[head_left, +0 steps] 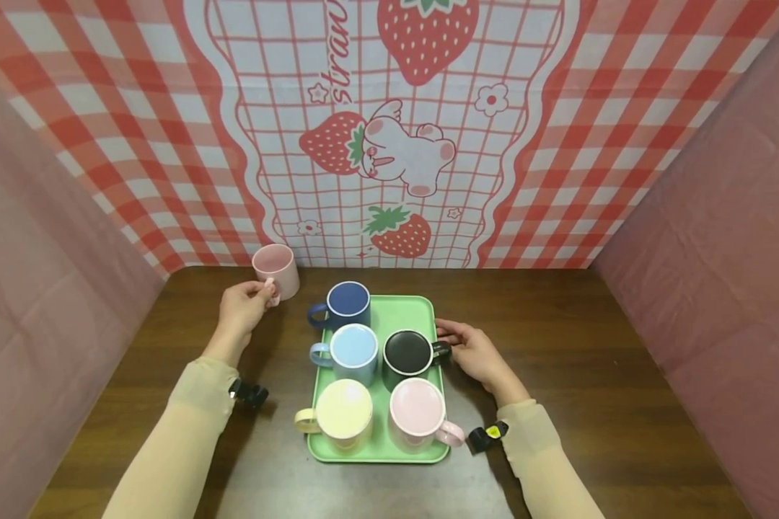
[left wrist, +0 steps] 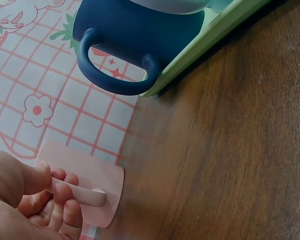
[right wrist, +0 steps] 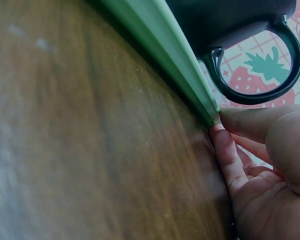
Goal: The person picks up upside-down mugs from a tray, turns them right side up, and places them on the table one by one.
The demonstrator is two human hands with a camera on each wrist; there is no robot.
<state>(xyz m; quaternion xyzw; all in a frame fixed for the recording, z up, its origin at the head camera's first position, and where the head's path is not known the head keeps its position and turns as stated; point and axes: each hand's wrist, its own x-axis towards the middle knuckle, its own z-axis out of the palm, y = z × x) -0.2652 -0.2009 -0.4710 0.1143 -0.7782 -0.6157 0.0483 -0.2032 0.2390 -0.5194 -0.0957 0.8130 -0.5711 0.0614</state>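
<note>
My left hand (head_left: 241, 308) pinches the handle of a pink mug (head_left: 284, 280) at the back left, beside the patterned cloth. In the left wrist view the thumb and curled fingers (left wrist: 65, 200) close round that handle. A green tray (head_left: 402, 306) lies in the middle of the table. On it are a dark blue mug (head_left: 350, 317), a light blue mug (head_left: 357, 360), a yellow mug (head_left: 347, 425), a black mug (head_left: 402, 367) and a second pink mug (head_left: 415, 425). With thumb and fingers, my right hand (head_left: 477, 353) grips the tray's right edge, just below the black mug's handle.
A red-and-white strawberry cloth (head_left: 415, 144) hangs behind the brown wooden table (head_left: 558, 346). Pink cloth stands at the left (head_left: 52, 288) and right (head_left: 714, 288). Handles of several mugs stick out past the tray's sides.
</note>
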